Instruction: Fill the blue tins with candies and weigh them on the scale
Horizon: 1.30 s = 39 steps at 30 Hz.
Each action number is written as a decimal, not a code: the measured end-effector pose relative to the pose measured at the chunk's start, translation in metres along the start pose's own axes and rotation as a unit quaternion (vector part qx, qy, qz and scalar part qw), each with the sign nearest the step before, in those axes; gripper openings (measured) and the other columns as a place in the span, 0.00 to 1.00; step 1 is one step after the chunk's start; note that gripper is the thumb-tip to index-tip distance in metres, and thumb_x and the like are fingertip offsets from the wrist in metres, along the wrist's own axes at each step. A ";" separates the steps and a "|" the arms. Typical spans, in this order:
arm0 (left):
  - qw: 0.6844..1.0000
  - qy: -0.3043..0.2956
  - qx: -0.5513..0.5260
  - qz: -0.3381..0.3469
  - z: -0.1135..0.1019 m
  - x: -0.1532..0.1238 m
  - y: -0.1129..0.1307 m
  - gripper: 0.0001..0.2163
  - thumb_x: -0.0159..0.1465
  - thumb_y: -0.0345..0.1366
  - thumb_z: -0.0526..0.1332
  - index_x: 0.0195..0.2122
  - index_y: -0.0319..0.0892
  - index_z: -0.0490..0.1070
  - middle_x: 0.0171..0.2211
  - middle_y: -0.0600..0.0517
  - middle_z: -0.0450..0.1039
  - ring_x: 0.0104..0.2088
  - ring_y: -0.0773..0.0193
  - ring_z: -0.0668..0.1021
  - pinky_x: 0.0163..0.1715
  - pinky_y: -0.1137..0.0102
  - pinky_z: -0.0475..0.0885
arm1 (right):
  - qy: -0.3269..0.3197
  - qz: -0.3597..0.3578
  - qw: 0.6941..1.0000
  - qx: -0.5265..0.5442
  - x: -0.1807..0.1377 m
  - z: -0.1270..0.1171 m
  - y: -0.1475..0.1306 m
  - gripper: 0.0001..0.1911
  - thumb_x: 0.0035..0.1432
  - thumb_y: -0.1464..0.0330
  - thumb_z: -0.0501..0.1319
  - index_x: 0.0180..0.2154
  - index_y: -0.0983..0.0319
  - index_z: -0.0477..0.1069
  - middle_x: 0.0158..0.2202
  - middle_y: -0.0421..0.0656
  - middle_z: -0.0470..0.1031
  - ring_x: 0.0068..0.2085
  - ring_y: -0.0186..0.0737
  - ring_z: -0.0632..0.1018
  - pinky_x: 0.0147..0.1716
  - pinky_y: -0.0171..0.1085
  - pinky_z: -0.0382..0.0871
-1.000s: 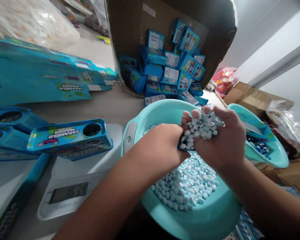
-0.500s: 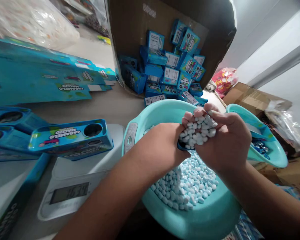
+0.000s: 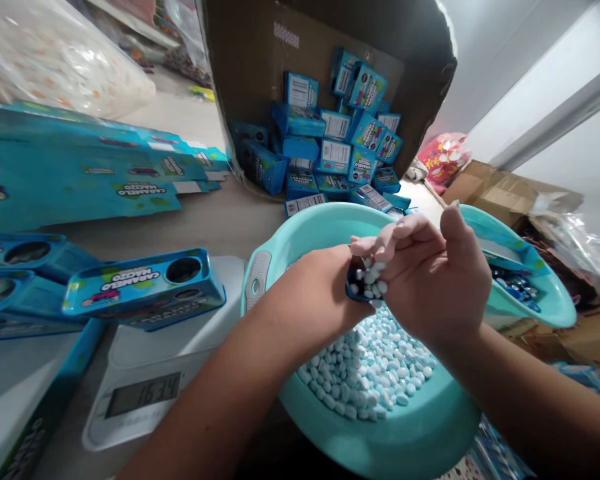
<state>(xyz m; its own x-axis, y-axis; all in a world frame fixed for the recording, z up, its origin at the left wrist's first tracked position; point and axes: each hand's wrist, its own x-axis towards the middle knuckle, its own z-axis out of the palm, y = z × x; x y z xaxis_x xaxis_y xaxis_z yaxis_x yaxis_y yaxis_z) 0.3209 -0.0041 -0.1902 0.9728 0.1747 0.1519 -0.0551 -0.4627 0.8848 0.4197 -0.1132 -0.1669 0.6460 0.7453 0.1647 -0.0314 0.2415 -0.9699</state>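
Observation:
My left hand [image 3: 325,283] is wrapped round a small dark-blue box [image 3: 351,290], most of it hidden by the hand. Its open end faces my right hand. My right hand [image 3: 437,277] is tilted against that opening, its fingers stretched out and its palm bare. White and pale-blue candies [image 3: 374,275] slide off its fingers into the box mouth. Both hands are above a turquoise basin [image 3: 380,437] that holds a heap of similar candies [image 3: 385,373].
To the left, a blue candy box [image 3: 125,283] lies on a digital scale [image 3: 100,413]. Several more stand beside it. Behind are flattened cartons [image 3: 80,173] and a cardboard box [image 3: 250,40] with small blue boxes. A second turquoise basin [image 3: 555,303] sits right.
My right hand has tipped toward the box, and its palmful of candies has mostly gone, with a few at the box mouth. The left hand keeps its grip.

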 end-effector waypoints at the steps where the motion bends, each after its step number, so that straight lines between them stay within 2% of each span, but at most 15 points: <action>1: 1.000 0.005 0.014 -0.006 0.000 0.000 0.000 0.07 0.57 0.32 0.64 0.38 0.45 0.73 0.36 0.55 0.77 0.37 0.60 0.77 0.32 0.68 0.65 | -0.003 -0.013 1.000 -0.017 0.000 0.000 0.000 0.28 0.65 0.43 0.51 0.29 0.55 0.75 0.24 0.42 0.76 0.43 0.51 0.82 0.51 0.56 0.74; 4: 0.998 0.031 0.037 -0.044 0.002 0.000 -0.001 0.09 0.55 0.34 0.67 0.38 0.45 0.74 0.36 0.54 0.78 0.38 0.57 0.78 0.32 0.67 0.66 | -0.004 -0.043 0.996 -0.076 0.000 -0.001 -0.003 0.29 0.68 0.45 0.47 0.31 0.55 0.75 0.34 0.45 0.81 0.49 0.52 0.80 0.52 0.55 0.73; 7: 0.991 0.070 0.044 -0.103 0.004 0.000 -0.001 0.13 0.54 0.37 0.70 0.40 0.47 0.73 0.35 0.55 0.78 0.36 0.57 0.78 0.31 0.66 0.66 | -0.005 -0.093 0.979 -0.183 0.000 -0.010 -0.008 0.22 0.71 0.53 0.48 0.36 0.55 0.76 0.44 0.43 0.81 0.53 0.48 0.78 0.53 0.52 0.72; 8: 0.988 0.083 0.051 -0.118 0.004 0.000 0.000 0.13 0.54 0.38 0.70 0.41 0.47 0.73 0.35 0.56 0.78 0.35 0.57 0.78 0.30 0.66 0.66 | 0.000 -0.116 0.963 -0.241 -0.001 -0.014 -0.010 0.18 0.71 0.56 0.51 0.37 0.55 0.76 0.45 0.43 0.80 0.53 0.47 0.78 0.53 0.50 0.71; 10: 0.983 0.106 0.070 -0.129 0.002 0.000 0.002 0.12 0.56 0.38 0.70 0.41 0.48 0.73 0.34 0.57 0.78 0.34 0.58 0.78 0.29 0.67 0.64 | 0.007 -0.147 0.913 -0.382 -0.001 -0.022 -0.012 0.11 0.68 0.62 0.57 0.36 0.57 0.77 0.42 0.43 0.80 0.48 0.45 0.79 0.50 0.46 0.71; 13: 0.979 0.131 0.089 -0.131 -0.001 0.000 0.005 0.10 0.57 0.37 0.69 0.40 0.50 0.74 0.34 0.59 0.78 0.35 0.60 0.78 0.28 0.68 0.64 | -0.017 -0.129 0.838 -0.530 -0.002 -0.029 -0.012 0.07 0.64 0.66 0.62 0.34 0.59 0.77 0.36 0.43 0.78 0.40 0.42 0.78 0.40 0.41 0.70; 16: 0.976 0.143 0.099 -0.134 -0.002 0.001 0.006 0.11 0.57 0.36 0.69 0.42 0.52 0.75 0.36 0.60 0.79 0.37 0.60 0.79 0.30 0.68 0.65 | -0.042 -0.116 0.815 -0.566 -0.004 -0.028 -0.010 0.07 0.63 0.70 0.62 0.34 0.60 0.78 0.35 0.42 0.77 0.36 0.39 0.77 0.33 0.38 0.68; 18: 0.975 0.143 0.105 -0.131 -0.002 0.001 0.006 0.13 0.57 0.35 0.69 0.43 0.53 0.76 0.38 0.60 0.80 0.39 0.59 0.80 0.33 0.68 0.67 | -0.050 -0.122 0.808 -0.574 -0.005 -0.024 -0.008 0.08 0.63 0.71 0.61 0.34 0.60 0.79 0.35 0.42 0.77 0.36 0.38 0.76 0.32 0.37 0.67; 22: 0.984 0.119 0.095 -0.089 0.000 0.001 0.004 0.16 0.58 0.30 0.65 0.46 0.56 0.77 0.41 0.62 0.81 0.41 0.60 0.81 0.36 0.69 0.69 | -0.071 -0.121 0.823 -0.550 -0.008 -0.017 -0.003 0.09 0.64 0.73 0.61 0.33 0.61 0.79 0.33 0.41 0.76 0.34 0.36 0.75 0.33 0.37 0.68; 26: 0.989 0.113 0.075 -0.059 0.000 0.001 0.003 0.18 0.60 0.30 0.65 0.50 0.56 0.76 0.45 0.61 0.81 0.45 0.61 0.81 0.39 0.69 0.71 | -0.056 -0.137 0.868 -0.473 -0.009 -0.014 0.000 0.06 0.63 0.74 0.63 0.37 0.61 0.79 0.36 0.41 0.78 0.37 0.35 0.78 0.37 0.36 0.72; 30: 0.984 0.141 0.074 -0.081 -0.001 0.001 0.003 0.19 0.60 0.34 0.67 0.52 0.49 0.72 0.49 0.53 0.79 0.48 0.56 0.80 0.43 0.65 0.73 | -0.024 -0.138 0.914 -0.380 -0.009 -0.013 -0.003 0.04 0.62 0.72 0.65 0.39 0.60 0.78 0.39 0.42 0.79 0.39 0.36 0.80 0.38 0.36 0.75; 33: 0.980 0.145 0.069 -0.115 -0.002 0.000 0.005 0.20 0.59 0.37 0.68 0.52 0.46 0.69 0.50 0.49 0.78 0.47 0.53 0.80 0.44 0.61 0.74 | -0.013 -0.160 0.918 -0.363 -0.007 -0.015 -0.006 0.04 0.62 0.70 0.65 0.40 0.60 0.77 0.42 0.44 0.78 0.43 0.39 0.80 0.43 0.39 0.76; 36: 0.980 0.138 0.067 -0.129 -0.002 -0.001 0.007 0.26 0.59 0.36 0.66 0.59 0.46 0.64 0.52 0.47 0.77 0.49 0.52 0.80 0.44 0.61 0.75 | -0.045 -0.171 0.906 -0.384 -0.007 -0.016 -0.008 0.08 0.59 0.68 0.68 0.42 0.59 0.76 0.45 0.46 0.77 0.48 0.43 0.78 0.49 0.44 0.74; 39: 0.983 0.124 0.083 -0.104 -0.001 -0.003 0.006 0.31 0.60 0.33 0.64 0.65 0.47 0.58 0.53 0.46 0.77 0.52 0.52 0.79 0.45 0.62 0.75 | -0.084 -0.094 0.911 -0.393 -0.009 -0.017 -0.006 0.15 0.57 0.64 0.69 0.47 0.59 0.75 0.48 0.46 0.77 0.51 0.45 0.77 0.50 0.45 0.73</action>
<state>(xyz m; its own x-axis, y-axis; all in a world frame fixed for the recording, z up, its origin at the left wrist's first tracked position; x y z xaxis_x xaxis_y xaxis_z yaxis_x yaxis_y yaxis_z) 0.3172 -0.0070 -0.1851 0.8731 0.4778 0.0965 0.1964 -0.5260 0.8275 0.4271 -0.1314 -0.1654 0.4558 0.8374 0.3017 0.6658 -0.0959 -0.7399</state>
